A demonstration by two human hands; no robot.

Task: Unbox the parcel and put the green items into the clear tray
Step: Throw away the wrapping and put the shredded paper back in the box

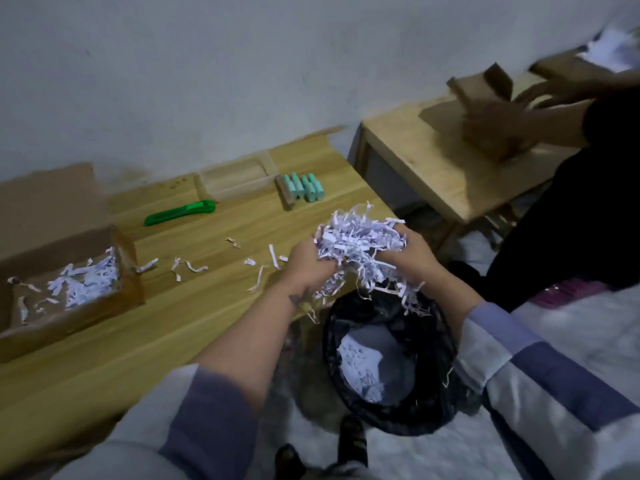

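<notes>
shredded paper [360,244] is clutched by left hand [306,263] and right hand [410,252] | green items [304,187] are left well apart, beside clear tray [235,181]

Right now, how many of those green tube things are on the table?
4 green tubes, side by side at the table's far edge, right of the clear tray. Others may be hidden.

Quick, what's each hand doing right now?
Left hand: grips the bundle of white shredded paper.
Right hand: grips the same bundle.
</notes>
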